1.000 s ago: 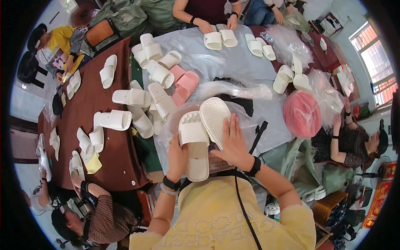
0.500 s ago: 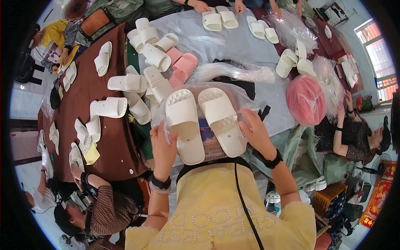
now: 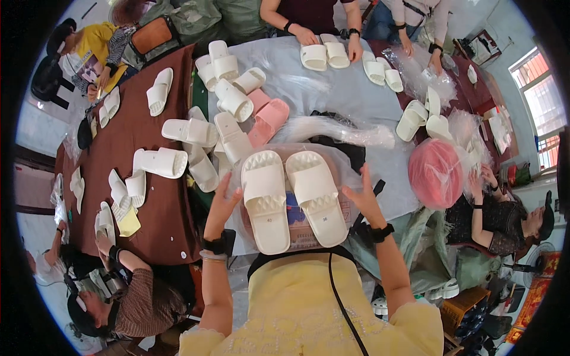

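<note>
Lying side by side at near centre, two white slippers (image 3: 267,204) are pointing toes far, long axes running near-to-far, leaning slightly left; left hand (image 3: 222,209) and right hand (image 3: 366,200) are flanking them, fingers wide.

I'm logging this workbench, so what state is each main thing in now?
Bare left hand: spread open
Bare right hand: spread open
Pair of cream-white, open-toed slippers between them: side by side, soles down
Pink open-toed slippers: lying together
Round pink bundle: wrapped in clear plastic
Dark-brown cloth: spread out
Pale blue-grey sheet: spread out
</note>
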Available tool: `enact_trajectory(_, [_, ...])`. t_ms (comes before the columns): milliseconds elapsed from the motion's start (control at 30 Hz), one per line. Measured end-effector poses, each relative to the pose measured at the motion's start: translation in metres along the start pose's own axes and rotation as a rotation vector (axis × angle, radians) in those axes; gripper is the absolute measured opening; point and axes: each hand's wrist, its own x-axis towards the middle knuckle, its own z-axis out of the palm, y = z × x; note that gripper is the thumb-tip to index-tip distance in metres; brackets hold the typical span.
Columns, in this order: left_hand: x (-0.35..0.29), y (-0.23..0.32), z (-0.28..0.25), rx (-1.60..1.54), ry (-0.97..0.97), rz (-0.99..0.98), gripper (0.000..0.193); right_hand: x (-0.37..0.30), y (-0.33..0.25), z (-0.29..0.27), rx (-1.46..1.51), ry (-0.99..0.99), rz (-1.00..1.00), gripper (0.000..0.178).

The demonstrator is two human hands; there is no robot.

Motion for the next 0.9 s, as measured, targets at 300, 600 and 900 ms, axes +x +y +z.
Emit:
enact_trajectory(300, [-0.043, -0.010, 0.018, -0.574, -0.159, -0.467, 0.058, -0.043, 0.018, 0.014, 0.340, -0.168, 0.404, 0.059])
enact_trajectory(600, [-0.045, -0.007, 0.020, -0.196, -0.019, -0.223, 0.052, -0.005, 0.001, -0.024, -0.232, -0.195, 0.011, 0.058])
enact_trajectory(900, [-0.058, 0.063, 0.023, 0.081, 0.130, 0.192, 0.059, 0.142, 0.000, 0.018, -0.637, -0.274, -0.491, 0.019])
